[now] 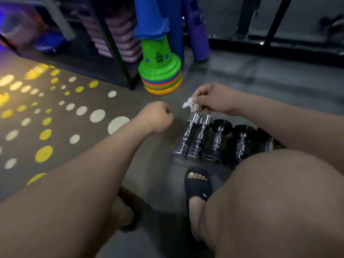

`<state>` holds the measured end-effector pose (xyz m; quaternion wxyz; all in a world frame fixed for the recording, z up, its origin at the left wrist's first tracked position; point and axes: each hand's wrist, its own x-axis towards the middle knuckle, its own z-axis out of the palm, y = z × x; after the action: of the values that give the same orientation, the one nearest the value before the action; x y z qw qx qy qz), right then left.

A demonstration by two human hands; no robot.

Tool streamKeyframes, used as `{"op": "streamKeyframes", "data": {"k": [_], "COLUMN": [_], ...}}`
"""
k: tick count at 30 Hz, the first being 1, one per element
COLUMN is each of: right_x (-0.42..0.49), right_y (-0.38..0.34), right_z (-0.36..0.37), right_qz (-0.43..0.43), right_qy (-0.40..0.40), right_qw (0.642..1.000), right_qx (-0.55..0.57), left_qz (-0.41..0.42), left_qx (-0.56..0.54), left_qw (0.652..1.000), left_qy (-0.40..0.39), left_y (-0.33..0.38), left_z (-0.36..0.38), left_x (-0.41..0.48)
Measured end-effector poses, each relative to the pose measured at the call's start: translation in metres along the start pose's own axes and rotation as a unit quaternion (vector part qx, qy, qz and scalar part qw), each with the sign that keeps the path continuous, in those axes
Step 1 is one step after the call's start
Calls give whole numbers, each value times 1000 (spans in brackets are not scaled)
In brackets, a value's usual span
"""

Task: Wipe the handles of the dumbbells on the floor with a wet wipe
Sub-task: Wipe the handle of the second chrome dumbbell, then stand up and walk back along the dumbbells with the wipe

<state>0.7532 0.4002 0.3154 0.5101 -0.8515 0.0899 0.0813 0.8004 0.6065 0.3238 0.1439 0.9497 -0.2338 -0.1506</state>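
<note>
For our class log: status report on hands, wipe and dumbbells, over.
Right hand pinches wet wipe over chrome dumbbells, far ends. Left hand fisted, empty. Nothing in the way.

Rightmost dumbbell (269, 144) mostly hidden behind knee (288, 183); left foot (121, 213) largely covered by left forearm (74, 174).

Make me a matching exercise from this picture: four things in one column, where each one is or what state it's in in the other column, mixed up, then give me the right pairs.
Column one
1. wet wipe
2. left hand
3. chrome dumbbells
4. green cone

Column two
A. fingers curled, holding nothing
B. on top of a coloured stack beside the black rack
C. pinched in the right hand
D. lying side by side on the floor

Pairs: 1-C, 2-A, 3-D, 4-B
</note>
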Motion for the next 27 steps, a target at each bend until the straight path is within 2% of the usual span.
{"op": "streamKeyframes", "data": {"k": [6, 8, 12, 14, 18, 23, 27], "right_x": [-56, -78, -125, -144, -174, -186, -172], "right_y": [-51, -55, -46, -31, 10, 78, 153], "right_z": [-62, -77, -105, -121, -153, -183, -204], "right_qz": [53, 82, 148, 184, 246, 275, 303], "right_qy": [49, 71, 83, 89, 111, 179, 202], "right_qw": [997, 993, 978, 965, 935, 927, 917], "right_qx": [-20, -42, -122, -163, -231, -180, -164], "left_qz": [68, 67, 65, 62, 123, 188, 240], "left_qx": [26, 4, -67, -102, -38, -6, 38], "left_qw": [997, 998, 994, 992, 990, 978, 960], "left_qy": [7, 10, -48, -42, -63, -93, -138], "left_y": [72, 97, 161, 187, 225, 272, 305], "left_z": [-59, -60, -43, -28, 8, 67, 127], "left_x": [-2, 1, 1, 16, 34, 60, 89]}}
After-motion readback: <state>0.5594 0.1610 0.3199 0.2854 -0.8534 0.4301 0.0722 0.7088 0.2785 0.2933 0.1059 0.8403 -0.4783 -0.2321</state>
